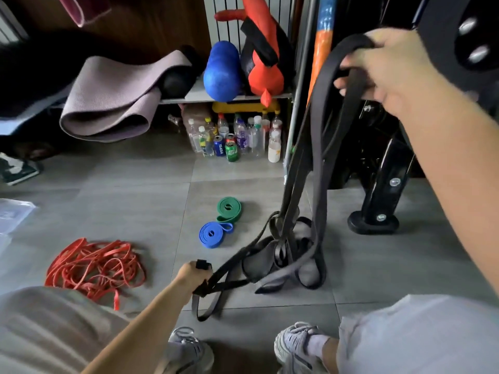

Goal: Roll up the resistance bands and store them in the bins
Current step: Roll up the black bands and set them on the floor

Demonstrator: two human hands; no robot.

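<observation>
Untangling step: right grip (383, 66) curled round black bands (318, 157), left grip (193, 276) clenching their near end. Next likely: free one, roll it (green roll (229, 209), blue roll (212, 234) done).

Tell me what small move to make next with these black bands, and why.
Probably raise the right hand a little to draw the black bands taut: they hang from it in several loops and lie tangled on the floor, while the left hand grips one loop low down. Untangling likely comes before rolling.
</observation>
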